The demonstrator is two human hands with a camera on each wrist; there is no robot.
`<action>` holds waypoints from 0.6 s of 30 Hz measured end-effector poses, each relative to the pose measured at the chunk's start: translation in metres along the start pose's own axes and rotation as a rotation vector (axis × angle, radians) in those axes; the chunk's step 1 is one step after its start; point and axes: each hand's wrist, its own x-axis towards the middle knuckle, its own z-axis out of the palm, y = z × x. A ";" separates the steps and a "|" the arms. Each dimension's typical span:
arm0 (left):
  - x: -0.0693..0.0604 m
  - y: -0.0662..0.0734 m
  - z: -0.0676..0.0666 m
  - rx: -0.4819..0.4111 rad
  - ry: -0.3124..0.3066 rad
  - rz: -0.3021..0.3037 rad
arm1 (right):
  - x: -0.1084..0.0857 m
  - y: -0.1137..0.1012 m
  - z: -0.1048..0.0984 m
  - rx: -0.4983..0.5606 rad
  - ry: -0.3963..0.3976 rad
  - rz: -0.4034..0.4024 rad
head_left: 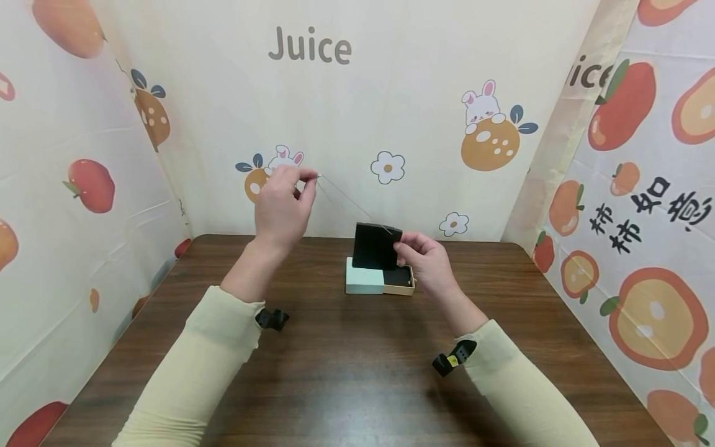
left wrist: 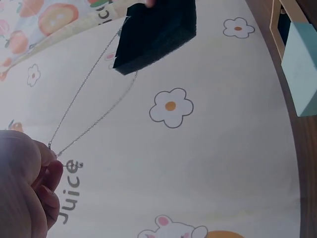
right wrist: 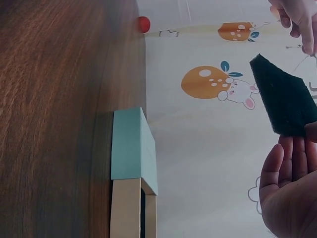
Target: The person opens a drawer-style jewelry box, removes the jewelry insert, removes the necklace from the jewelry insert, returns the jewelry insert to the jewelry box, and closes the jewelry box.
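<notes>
My left hand (head_left: 285,202) is raised at the left and pinches the end of a thin silver chain (left wrist: 89,74) between thumb and fingertips. From there the chain runs in two strands to a black square pad (head_left: 375,246), meeting its upper edge. My right hand (head_left: 427,261) grips the pad by its right side, thumb in front. Just below and behind the pad, a light blue box sleeve (head_left: 365,280) lies on the table with a tan inner tray (head_left: 399,290) partly pulled out to the right; something black is inside the tray.
The brown wooden table (head_left: 335,372) ends at a cloth backdrop (head_left: 335,112) with fruit and flower prints. More printed cloth hangs at the left and right sides. A black strap device (head_left: 272,319) is on the left wrist, another (head_left: 455,358) on the right.
</notes>
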 end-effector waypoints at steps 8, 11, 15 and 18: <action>0.001 -0.001 -0.003 0.000 0.000 -0.029 | -0.001 0.003 -0.001 -0.003 -0.009 0.004; 0.001 -0.002 -0.004 0.001 0.005 -0.038 | -0.001 0.003 -0.001 0.000 -0.008 0.005; 0.003 -0.004 -0.005 0.003 0.027 -0.035 | -0.001 0.003 -0.001 0.001 -0.010 0.006; 0.004 -0.004 -0.005 0.000 0.039 -0.030 | -0.001 0.003 -0.002 0.002 -0.009 0.011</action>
